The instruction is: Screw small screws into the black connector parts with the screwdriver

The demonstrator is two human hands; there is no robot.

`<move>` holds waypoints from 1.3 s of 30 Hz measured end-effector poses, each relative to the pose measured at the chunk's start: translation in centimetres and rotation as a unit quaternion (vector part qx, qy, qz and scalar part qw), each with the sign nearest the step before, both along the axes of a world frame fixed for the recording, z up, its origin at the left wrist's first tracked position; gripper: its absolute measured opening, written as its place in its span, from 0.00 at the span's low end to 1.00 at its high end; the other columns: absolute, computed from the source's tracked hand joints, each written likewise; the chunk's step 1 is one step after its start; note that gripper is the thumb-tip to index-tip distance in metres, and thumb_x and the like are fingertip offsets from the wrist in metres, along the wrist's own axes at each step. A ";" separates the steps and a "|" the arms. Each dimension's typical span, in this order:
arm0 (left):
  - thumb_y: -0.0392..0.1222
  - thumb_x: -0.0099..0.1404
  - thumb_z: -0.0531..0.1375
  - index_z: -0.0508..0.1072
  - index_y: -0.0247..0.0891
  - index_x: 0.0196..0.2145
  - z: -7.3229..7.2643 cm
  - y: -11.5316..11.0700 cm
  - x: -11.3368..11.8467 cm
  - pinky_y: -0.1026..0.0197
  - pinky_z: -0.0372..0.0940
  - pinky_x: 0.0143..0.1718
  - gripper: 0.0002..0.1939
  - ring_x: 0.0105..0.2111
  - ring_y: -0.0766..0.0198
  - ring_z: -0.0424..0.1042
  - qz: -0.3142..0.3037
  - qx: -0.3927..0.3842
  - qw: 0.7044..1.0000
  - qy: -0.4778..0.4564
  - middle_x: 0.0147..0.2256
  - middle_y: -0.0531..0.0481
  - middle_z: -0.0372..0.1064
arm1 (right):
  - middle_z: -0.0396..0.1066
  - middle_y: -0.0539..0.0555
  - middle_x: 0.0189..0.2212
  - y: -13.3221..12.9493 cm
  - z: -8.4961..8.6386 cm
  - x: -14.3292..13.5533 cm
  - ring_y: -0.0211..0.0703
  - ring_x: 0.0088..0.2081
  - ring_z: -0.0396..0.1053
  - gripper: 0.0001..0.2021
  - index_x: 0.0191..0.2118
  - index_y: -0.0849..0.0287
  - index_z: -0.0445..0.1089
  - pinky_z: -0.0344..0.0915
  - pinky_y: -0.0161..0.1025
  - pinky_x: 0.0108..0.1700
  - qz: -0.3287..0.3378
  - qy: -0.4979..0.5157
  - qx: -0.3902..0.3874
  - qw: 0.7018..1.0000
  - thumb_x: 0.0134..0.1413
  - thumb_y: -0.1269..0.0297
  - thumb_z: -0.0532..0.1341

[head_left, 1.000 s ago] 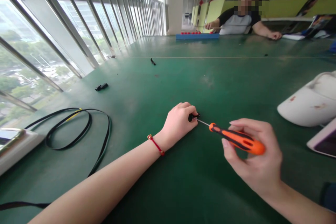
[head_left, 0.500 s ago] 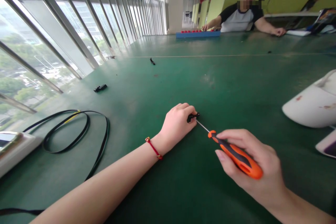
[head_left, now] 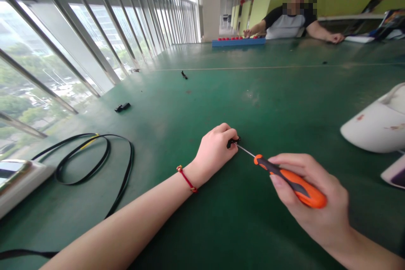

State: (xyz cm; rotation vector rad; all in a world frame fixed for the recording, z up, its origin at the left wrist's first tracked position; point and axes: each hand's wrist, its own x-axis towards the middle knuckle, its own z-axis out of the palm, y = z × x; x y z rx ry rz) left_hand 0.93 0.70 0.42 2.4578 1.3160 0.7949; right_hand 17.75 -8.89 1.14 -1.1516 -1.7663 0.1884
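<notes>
My left hand (head_left: 217, 145), with a red cord bracelet (head_left: 187, 179) at the wrist, is closed on a small black part (head_left: 233, 141) on the green table. Most of that part is hidden behind my fingers. In my right hand (head_left: 319, 202) is a screwdriver (head_left: 294, 183) with an orange and dark grey handle, held between thumb and fingers. Its thin metal shaft points left, and the tip reaches the black part beside my left fingertips. Whether the tip sits inside the part I cannot tell.
A looped black cable (head_left: 126, 168) and a white device (head_left: 19, 181) lie at left. Small black pieces (head_left: 122, 107) rest farther up the green table (head_left: 268, 105). White objects (head_left: 373, 126) stand at right. Across the table, a person (head_left: 287, 23) sits behind a blue tray (head_left: 238, 42) with red pieces.
My right hand and the screwdriver handle have shifted slightly right, the handle now lying a little flatter. My left hand stays closed on the black part, almost unmoved.
</notes>
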 end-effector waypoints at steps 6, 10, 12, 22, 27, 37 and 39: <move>0.31 0.56 0.57 0.72 0.37 0.31 0.2 -0.1 0.1 0.65 0.65 0.33 0.06 0.34 0.64 0.70 0.001 0.005 1.000 0.019 0.36 0.49 0.70 | 0.66 0.49 0.28 0.1 0.0 0.1 0.38 0.28 0.68 0.16 0.45 0.55 0.63 0.68 0.36 0.31 0.005 0.011 -0.015 1.000 0.49 0.67 0.63; 0.32 0.56 0.56 0.72 0.37 0.31 0.2 -0.1 0.1 0.65 0.65 0.33 0.06 0.34 0.64 0.70 0.002 0.006 1.000 0.026 0.36 0.49 0.70 | 0.69 0.50 0.32 0.0 -0.1 0.1 0.36 0.30 0.69 0.11 0.41 0.54 0.66 0.69 0.33 0.32 -0.007 0.006 -0.004 1.000 0.50 0.70 0.62; 0.32 0.57 0.56 0.72 0.37 0.31 0.2 -0.1 0.1 0.65 0.65 0.33 0.06 0.34 0.64 0.70 0.001 0.007 1.000 0.026 0.36 0.49 0.70 | 0.67 0.52 0.35 0.1 -0.2 0.1 0.39 0.34 0.69 0.17 0.46 0.55 0.63 0.69 0.36 0.35 -0.019 0.035 0.023 0.999 0.48 0.71 0.63; 0.33 0.57 0.57 0.72 0.37 0.31 0.2 -0.1 0.1 0.65 0.65 0.34 0.05 0.34 0.64 0.70 0.000 0.004 0.999 0.035 0.36 0.49 0.70 | 0.67 0.52 0.34 0.1 -0.2 0.1 0.40 0.33 0.68 0.17 0.46 0.56 0.63 0.69 0.38 0.36 -0.016 0.003 0.014 1.000 0.49 0.70 0.62; 0.33 0.57 0.57 0.72 0.37 0.31 0.2 -0.1 0.2 0.65 0.65 0.34 0.05 0.34 0.64 0.70 0.007 0.004 0.999 0.034 0.36 0.49 0.70 | 0.68 0.50 0.30 0.1 -0.3 0.1 0.38 0.28 0.68 0.10 0.41 0.54 0.66 0.68 0.36 0.30 0.003 -0.024 -0.019 1.000 0.50 0.69 0.61; 0.33 0.57 0.57 0.72 0.37 0.31 0.2 -0.1 0.1 0.65 0.66 0.34 0.05 0.34 0.64 0.71 0.007 -0.001 1.000 0.028 0.37 0.49 0.70 | 0.68 0.52 0.34 0.0 -0.3 0.0 0.40 0.33 0.68 0.12 0.42 0.54 0.65 0.69 0.37 0.34 0.005 -0.017 0.001 1.000 0.50 0.70 0.61; 0.33 0.57 0.57 0.72 0.38 0.31 0.1 0.0 0.1 0.65 0.66 0.34 0.05 0.34 0.64 0.71 0.006 -0.004 1.000 0.027 0.36 0.50 0.70 | 0.66 0.53 0.36 0.0 -0.4 0.0 0.42 0.36 0.68 0.19 0.47 0.55 0.63 0.69 0.40 0.37 -0.007 0.015 0.013 1.000 0.48 0.70 0.62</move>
